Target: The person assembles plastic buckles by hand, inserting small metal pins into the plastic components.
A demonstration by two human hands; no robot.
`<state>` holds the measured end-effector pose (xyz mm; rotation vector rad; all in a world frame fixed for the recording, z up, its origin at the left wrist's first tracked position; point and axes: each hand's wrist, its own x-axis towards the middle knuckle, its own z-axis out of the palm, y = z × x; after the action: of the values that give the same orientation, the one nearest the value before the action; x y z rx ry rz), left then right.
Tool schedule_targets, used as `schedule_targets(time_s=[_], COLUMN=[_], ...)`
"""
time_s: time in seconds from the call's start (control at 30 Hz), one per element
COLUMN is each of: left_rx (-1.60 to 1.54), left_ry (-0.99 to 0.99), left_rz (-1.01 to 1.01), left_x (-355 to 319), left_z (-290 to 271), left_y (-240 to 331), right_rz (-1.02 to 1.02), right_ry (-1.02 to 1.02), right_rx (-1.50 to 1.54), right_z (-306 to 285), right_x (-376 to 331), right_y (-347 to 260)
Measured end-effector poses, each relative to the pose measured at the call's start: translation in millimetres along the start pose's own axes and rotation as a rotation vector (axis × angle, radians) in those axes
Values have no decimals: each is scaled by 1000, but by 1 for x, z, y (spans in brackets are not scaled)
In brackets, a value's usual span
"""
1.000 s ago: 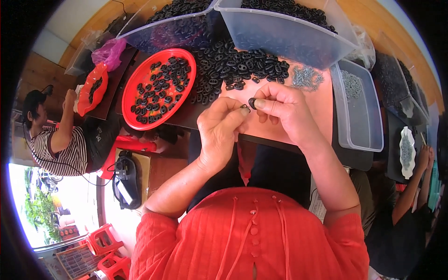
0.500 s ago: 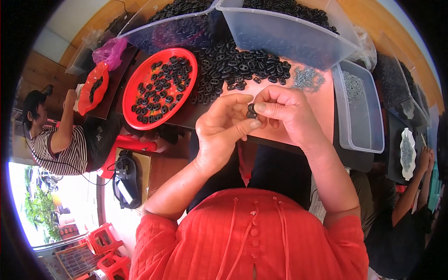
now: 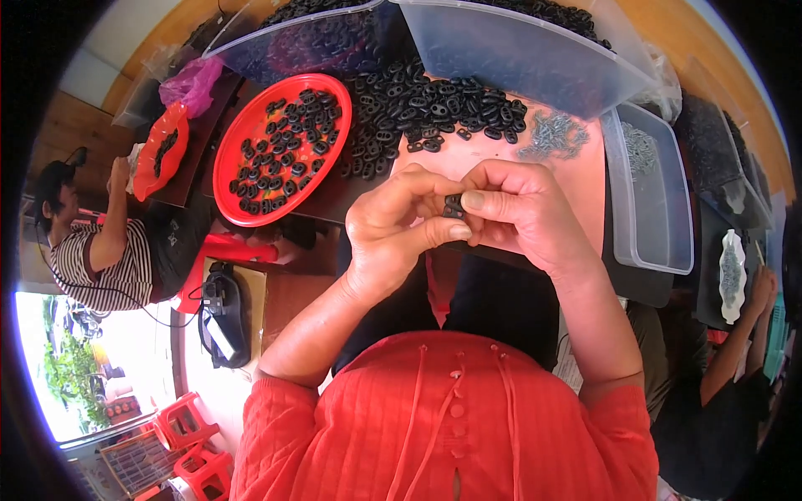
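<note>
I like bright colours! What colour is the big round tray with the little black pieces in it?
The round tray is bright red. The head view shows it, left of the hands.

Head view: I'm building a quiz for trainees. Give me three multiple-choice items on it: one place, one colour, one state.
1. Where is the round tray?
A. left of the loose black pieces
B. right of them
C. on the floor

2. What colour is that tray?
A. blue
B. red
C. white

3. How is the small black piece held?
A. left hand alone
B. lying on the table
C. between the fingers of both hands, right hand too

Key: 1 A, it lies to the pile's left. 2 B, its rim is red. 3 C, both thumbs press it.
</note>
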<state>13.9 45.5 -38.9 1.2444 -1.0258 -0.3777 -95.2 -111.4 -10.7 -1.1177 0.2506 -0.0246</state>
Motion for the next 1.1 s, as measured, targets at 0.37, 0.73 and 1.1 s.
schedule_targets(time_s=[0.37,0.73,1.1], left_rx=[98,-491,113], left_ry=[-78,-81,268], left_rz=[169,-6,-230], left_x=[0,-10,4], left_z=[-5,6,-43], left_y=[-2,8,39], right_rz=[-91,-74,-235], right_ry=[-22,-50,174], right_rx=[-157,10,-208], right_z=[3,13,29], right_x=[-3,-14,-6], right_y=[3,16,5])
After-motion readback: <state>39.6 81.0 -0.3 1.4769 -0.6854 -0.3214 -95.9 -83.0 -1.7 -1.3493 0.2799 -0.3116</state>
